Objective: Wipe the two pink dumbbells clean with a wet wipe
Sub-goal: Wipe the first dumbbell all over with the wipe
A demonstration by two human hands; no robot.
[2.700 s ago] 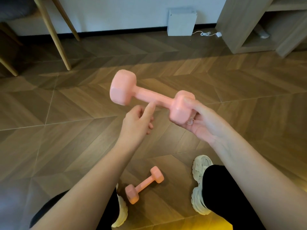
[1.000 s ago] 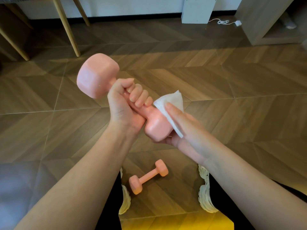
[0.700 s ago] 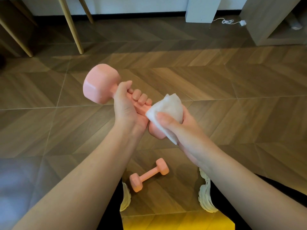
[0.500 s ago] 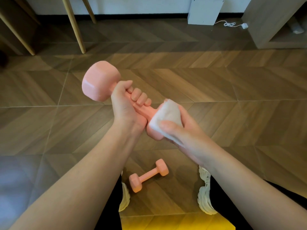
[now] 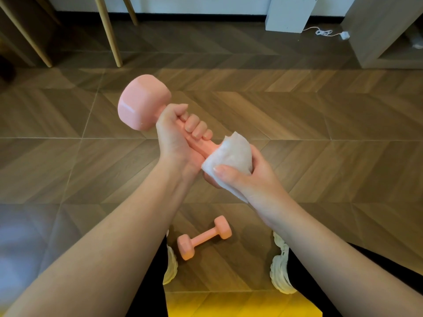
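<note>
- Dumbbell one (image 5: 144, 104), the biggest thing I had hold of, sat slanted between my grips. Its far head stuck out bare beyond my left hand (image 5: 176, 138), and its near head was hidden under the wet wipe (image 5: 231, 154) in my right hand (image 5: 247, 177).
- Dumbbell two (image 5: 204, 237) lay on the wooden floor (image 5: 320, 133) well below both grips, between my shoes, with neither hand on it.
- My left hand was clenched round the bar, fingers wrapped over it and thumb up near the far head. It looked to be carrying the weight.
- My right hand cupped the near head through the wipe, with the thumb pressed flat across the cloth and the fingers curled round behind.
- The wet wipe, white and crumpled, covered most of that head. One corner poked up toward my left knuckles and another hung under my right thumb.
- As I judged it, I was wiping the near head of the first dumbbell. The bar, the far head and all of dumbbell two were not yet done, so the task was at an early stage.
- The next move called for twisting the wipe round that head. After that I would need to shift my left grip off the bar so the cloth could slide along it.
</note>
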